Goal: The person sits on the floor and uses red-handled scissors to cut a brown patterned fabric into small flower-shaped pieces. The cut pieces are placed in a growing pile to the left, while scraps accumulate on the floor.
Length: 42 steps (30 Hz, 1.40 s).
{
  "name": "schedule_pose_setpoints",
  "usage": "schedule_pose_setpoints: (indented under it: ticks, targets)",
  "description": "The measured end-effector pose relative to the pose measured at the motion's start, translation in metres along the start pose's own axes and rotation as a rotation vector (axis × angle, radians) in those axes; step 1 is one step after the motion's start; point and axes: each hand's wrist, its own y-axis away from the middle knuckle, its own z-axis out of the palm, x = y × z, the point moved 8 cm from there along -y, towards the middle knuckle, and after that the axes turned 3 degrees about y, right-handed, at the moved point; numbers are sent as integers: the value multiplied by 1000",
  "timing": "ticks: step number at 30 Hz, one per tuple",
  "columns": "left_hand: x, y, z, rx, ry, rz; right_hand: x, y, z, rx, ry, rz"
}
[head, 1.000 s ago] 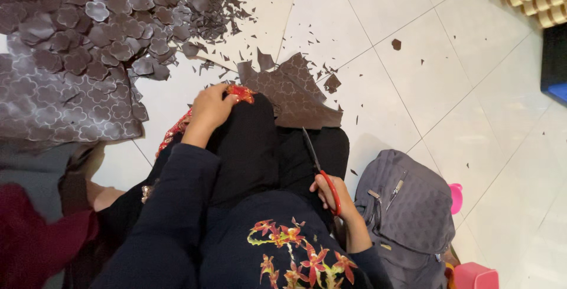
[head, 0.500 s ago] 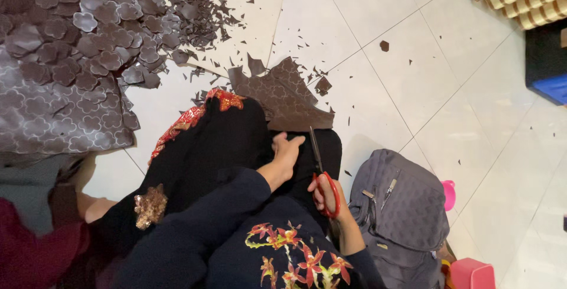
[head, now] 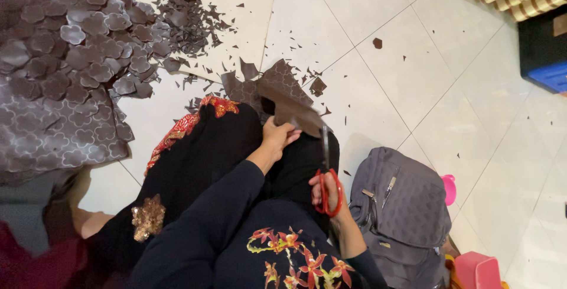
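Observation:
I sit on a white tiled floor in black clothes with red trim. My left hand [head: 277, 136] grips the near edge of a dark brown patterned sheet [head: 286, 97] and lifts it off my knees. My right hand [head: 328, 191] holds red-handled scissors [head: 325, 171], blades pointing up toward the sheet's lower edge. Whether the blades touch the sheet I cannot tell.
A heap of brown flower-shaped cut-outs [head: 71, 35] and small scraps [head: 189, 17] lies at the upper left. An uncut patterned sheet [head: 53, 141] lies at the left. A grey backpack [head: 401, 206] stands at my right, with a pink object [head: 475, 271] beside it.
My left hand came back from the floor by the sheet to my lap, took hold of the sheet and raised it. The scissors stayed in my right hand.

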Motion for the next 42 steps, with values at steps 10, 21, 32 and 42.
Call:
schedule_pose_setpoints:
  ticks: [10,21,32,42]
  targets:
    - [5,29,43,-493,-139,60,-72,-46,7,217,-307,-173]
    - [0,31,46,-823,52,-293,-102,-35,-68,556,260,-292]
    - [22,29,50,-793,-23,-171,-131,3,-87,673,421,-401]
    - [-8,-9,13,-323,-500,-162,-79,19,-78,507,211,-162]
